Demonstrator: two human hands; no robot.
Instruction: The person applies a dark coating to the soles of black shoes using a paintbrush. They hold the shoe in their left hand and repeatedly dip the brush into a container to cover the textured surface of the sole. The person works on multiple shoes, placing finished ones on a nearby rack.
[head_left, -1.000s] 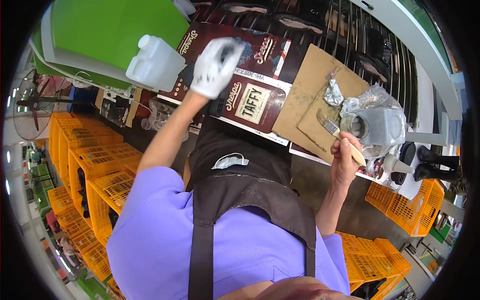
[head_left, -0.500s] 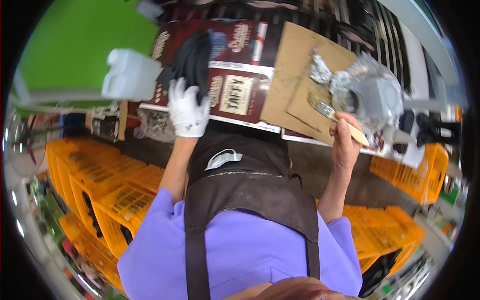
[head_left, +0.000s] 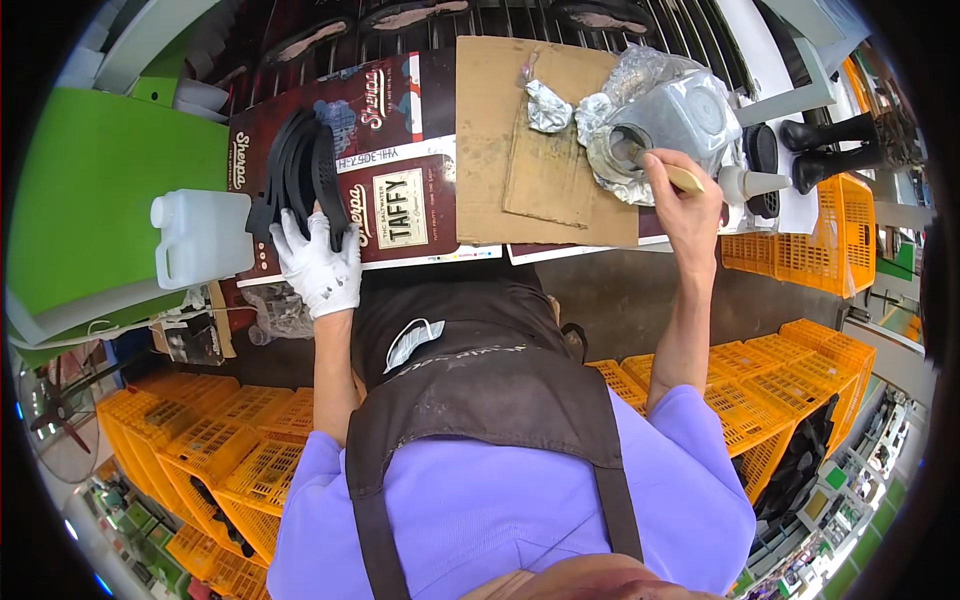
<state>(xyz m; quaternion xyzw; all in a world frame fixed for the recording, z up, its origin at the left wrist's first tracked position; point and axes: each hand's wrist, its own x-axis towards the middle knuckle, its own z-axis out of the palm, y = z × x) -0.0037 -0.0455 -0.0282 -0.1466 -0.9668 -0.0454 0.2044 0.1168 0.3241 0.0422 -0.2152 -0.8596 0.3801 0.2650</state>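
My left hand [head_left: 322, 270], in a white glove, has its fingers round the near end of a stack of black shoe soles [head_left: 300, 165]. The soles lie fanned on a dark red printed cardboard sheet [head_left: 430, 110]. My right hand [head_left: 684, 205] is bare and closed on the pale wooden handle of a brush [head_left: 684, 180]. Its bristle end is inside the mouth of a clear plastic jug [head_left: 690, 110], which lies tipped on its side. Crumpled foil [head_left: 598, 160] surrounds that mouth; the bristles are hard to make out.
Brown cardboard [head_left: 485, 120] lies mid-table, with a foil wad [head_left: 548, 107] on it. A translucent white jug [head_left: 205, 238] stands left, by a green surface [head_left: 120, 170]. Right are a white nozzle bottle [head_left: 750, 185] and black boots [head_left: 825, 150]. Orange crates [head_left: 255, 470] stand behind me.
My right hand has brought the brush from above the brown cardboard into the jug's mouth. My left hand stays at the soles, which now lie fanned lower. The whole view has shifted.
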